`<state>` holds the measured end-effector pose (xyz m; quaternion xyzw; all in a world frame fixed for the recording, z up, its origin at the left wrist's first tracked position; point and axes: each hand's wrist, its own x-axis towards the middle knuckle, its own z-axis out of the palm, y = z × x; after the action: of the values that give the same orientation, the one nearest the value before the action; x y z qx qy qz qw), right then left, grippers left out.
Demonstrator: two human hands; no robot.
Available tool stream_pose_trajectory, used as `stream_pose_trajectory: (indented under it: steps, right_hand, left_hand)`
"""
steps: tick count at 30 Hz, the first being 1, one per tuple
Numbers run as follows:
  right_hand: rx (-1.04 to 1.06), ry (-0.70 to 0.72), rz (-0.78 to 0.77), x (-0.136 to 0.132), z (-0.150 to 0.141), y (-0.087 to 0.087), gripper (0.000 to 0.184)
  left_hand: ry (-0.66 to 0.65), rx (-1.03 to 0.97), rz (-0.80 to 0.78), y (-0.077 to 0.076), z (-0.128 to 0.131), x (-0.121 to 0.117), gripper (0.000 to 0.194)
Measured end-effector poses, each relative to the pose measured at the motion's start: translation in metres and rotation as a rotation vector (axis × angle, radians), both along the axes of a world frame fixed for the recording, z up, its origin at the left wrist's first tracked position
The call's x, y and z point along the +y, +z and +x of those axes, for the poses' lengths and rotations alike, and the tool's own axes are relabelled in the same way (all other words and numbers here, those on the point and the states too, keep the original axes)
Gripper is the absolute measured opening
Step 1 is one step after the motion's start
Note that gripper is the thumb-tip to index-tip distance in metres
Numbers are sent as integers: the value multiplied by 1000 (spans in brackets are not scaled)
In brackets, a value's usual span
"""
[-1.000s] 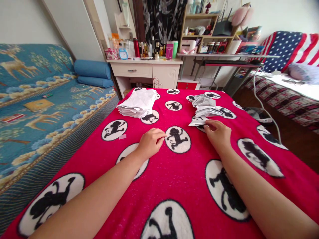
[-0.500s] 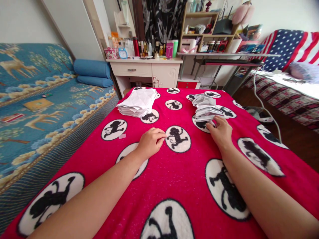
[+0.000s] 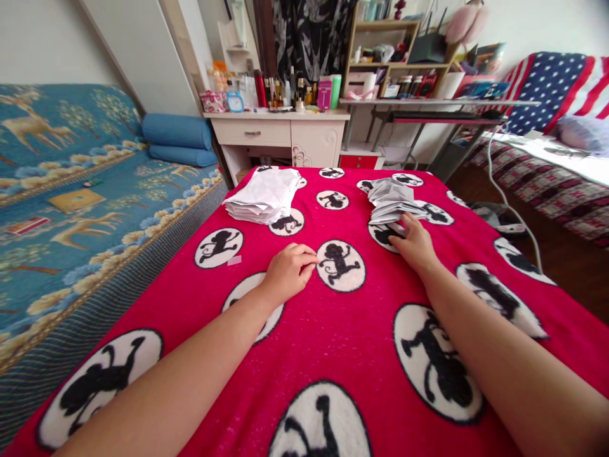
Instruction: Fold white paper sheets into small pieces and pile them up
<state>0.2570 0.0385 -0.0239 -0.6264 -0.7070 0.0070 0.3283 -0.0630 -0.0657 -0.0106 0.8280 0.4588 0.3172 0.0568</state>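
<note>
Papers (image 3: 392,195), folded and fanned in a loose pile, lie at two o'clock on the red cloth (image 3: 328,343), taking the clock as laid flat with twelve at the far edge. Right hand (image 3: 415,242) comes up to their near edge from five o'clock, its forefinger overlapping that edge, so whether it touches cannot be told; thumb and forefinger stand apart. Left hand (image 3: 290,270) rests on the cloth just left of the middle, fingers together and curved, thumb tucked close beneath; whether the tips meet, I cannot tell. Beyond it, at eleven o'clock, is a taller white stack (image 3: 264,195), well apart from the papers. Toward ten o'clock a small pale scrap (image 3: 235,260) lies flat. Past the cloth, a white dresser (image 3: 271,132) crowded with bottles stands at twelve, a blue sofa (image 3: 102,209) at nine to ten, and a flag blanket (image 3: 554,92) at two.
</note>
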Motion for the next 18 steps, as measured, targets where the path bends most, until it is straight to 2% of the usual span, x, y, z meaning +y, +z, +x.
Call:
stream_pose_trajectory:
  steps: [3,5,11,14,18]
  right_hand:
    - [-152,-16,-164,1,-13,5,59]
    - [-272,-33,-206,1,-23,7,57]
    - [-361,-121,-131,-15,-34,12,55]
    - [-322,-211,-79,-27,-35,17,43]
    - [-280,-272,-32,-35,-38,23,34]
  left_hand:
    - [0,2,-6,1,0,0,22]
    - [0,0,-9,1,0,0,22]
    - [-5,-62,-14,2,0,0,24]
    - [108,-134,75,6,-6,6,29]
    - [403,-139,278,11,-32,29,41]
